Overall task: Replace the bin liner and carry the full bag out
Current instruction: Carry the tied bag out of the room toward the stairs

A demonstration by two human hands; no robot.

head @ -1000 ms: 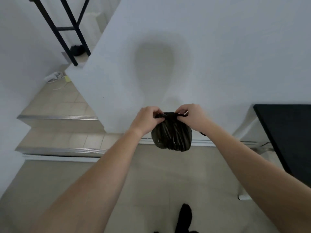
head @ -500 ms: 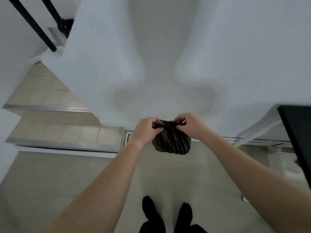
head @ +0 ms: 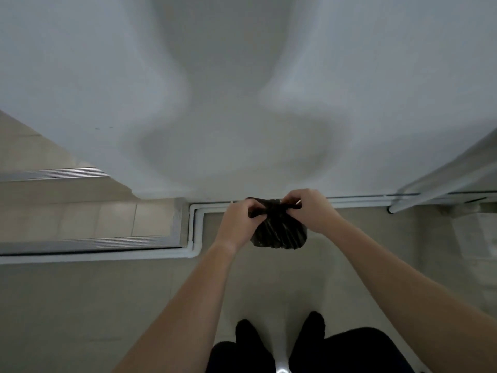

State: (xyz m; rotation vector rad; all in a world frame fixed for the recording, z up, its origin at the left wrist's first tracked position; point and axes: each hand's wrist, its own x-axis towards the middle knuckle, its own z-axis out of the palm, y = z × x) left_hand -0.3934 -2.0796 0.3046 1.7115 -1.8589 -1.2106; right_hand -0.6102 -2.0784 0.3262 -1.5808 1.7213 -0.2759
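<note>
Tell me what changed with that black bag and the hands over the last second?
Little. The view tipped down, so the railing and dark table dropped out and both feet show. The left hand and right hand still pinch the gathered top of the black bag, held off the floor as before.

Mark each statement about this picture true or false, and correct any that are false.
1. The left hand and the right hand both grip the gathered top of the black bag. True.
2. The bag rests on the floor. False: it hangs in the air above the floor, held by both hands.
3. Tiled steps lie to the person's left. True.
4. The bag's mouth gapes wide open. False: its top is bunched shut between the hands.
</note>
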